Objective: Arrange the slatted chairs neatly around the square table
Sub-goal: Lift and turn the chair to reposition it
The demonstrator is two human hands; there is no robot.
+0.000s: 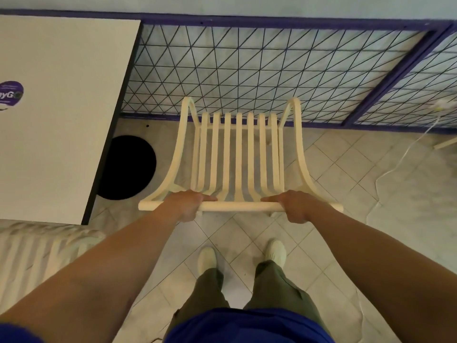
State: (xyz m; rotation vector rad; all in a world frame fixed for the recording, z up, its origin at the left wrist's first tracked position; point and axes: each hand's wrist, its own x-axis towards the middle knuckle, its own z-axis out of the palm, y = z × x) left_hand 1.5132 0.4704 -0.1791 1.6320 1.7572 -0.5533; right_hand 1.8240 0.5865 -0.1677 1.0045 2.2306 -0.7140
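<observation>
On a tiled floor (247,233) beside a wire-mesh fence (247,70), your left hand (186,205) and right hand (298,206) both curl closed around the top rail of a slatted chair (238,157), seat directly ahead; the square tabletop (61,107) lies to your left.

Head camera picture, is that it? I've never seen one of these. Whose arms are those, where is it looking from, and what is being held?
No machine here: a person wears a camera on the head, looking down past their own arms and feet. Both hands, the left hand and the right hand, grip the top rail of a cream slatted chair standing on the tiled floor. To the left is the square white table with a purple sticker on it. A second slatted chair shows at the lower left. Behind is a wire fence.
</observation>
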